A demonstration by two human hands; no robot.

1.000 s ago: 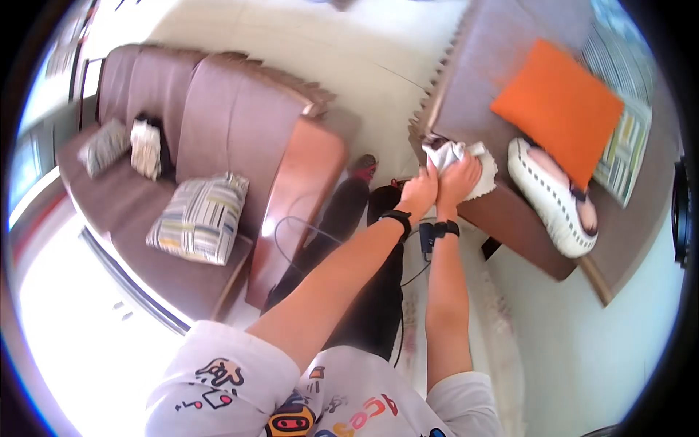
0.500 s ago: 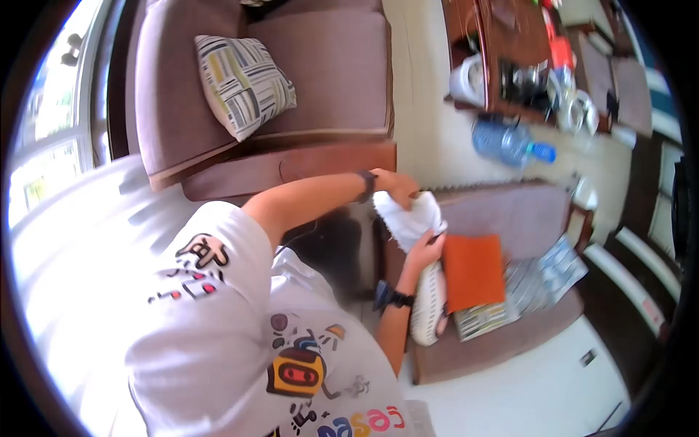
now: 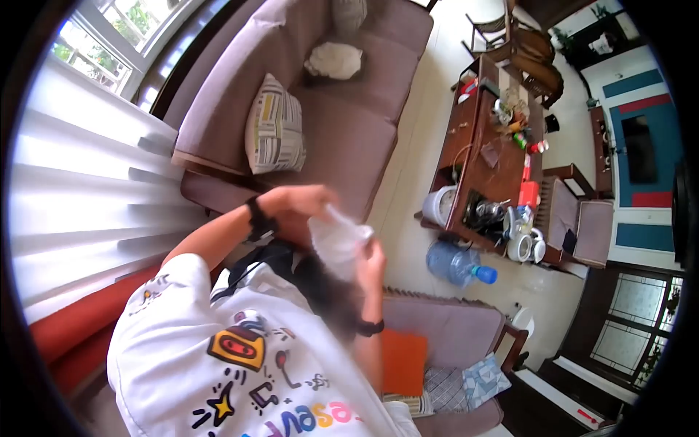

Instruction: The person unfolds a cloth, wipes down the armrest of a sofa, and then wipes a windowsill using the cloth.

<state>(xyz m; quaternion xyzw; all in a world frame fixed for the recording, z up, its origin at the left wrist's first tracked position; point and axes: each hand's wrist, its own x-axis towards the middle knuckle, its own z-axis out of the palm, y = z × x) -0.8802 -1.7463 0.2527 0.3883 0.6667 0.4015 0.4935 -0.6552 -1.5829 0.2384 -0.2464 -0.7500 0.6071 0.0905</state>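
A white cloth (image 3: pixel 336 244) is stretched between my two hands, partly blurred by motion. On its left, my left hand (image 3: pixel 306 200) grips the upper edge, with a dark watch on the wrist. At the cloth's right side, my right hand (image 3: pixel 371 264) pinches the edge near a corner, a black band round its wrist. Below the cloth are my dark-clothed legs, blurred.
A purple-brown sofa with a striped cushion (image 3: pixel 278 130) and a white bundle (image 3: pixel 335 61) lies beyond my left hand. Right of my hands are a blue water bottle (image 3: pixel 453 264), a cluttered wooden table (image 3: pixel 486 164) and another sofa with an orange cushion (image 3: pixel 404 360).
The view has swung round, bringing the long table and far room into sight. My hands have moved off the small sofa's edge, and the bunched cloth is now spread between them.
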